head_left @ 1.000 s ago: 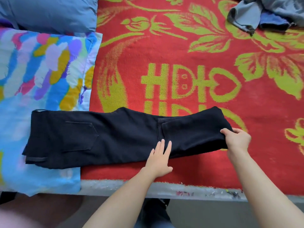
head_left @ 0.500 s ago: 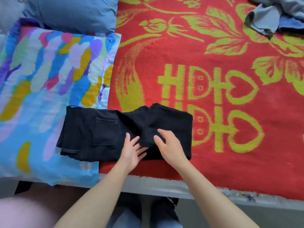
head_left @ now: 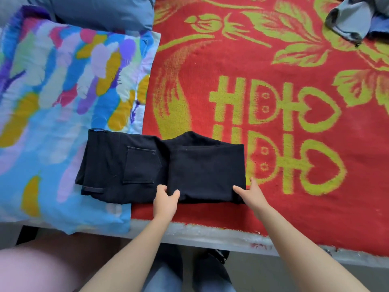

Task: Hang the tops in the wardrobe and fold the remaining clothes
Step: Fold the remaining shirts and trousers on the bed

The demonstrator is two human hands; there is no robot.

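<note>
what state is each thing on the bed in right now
black trousers, folded over once, lying flat
left hand, pinching the trousers' near edge
right hand, gripping their near right corner
grey garment, crumpled, not folded
patterned pillow, flat, under the trousers' waist end
red blanket, spread flat

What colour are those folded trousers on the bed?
The folded fabric trousers are plain black, seen best in the head view.
</note>
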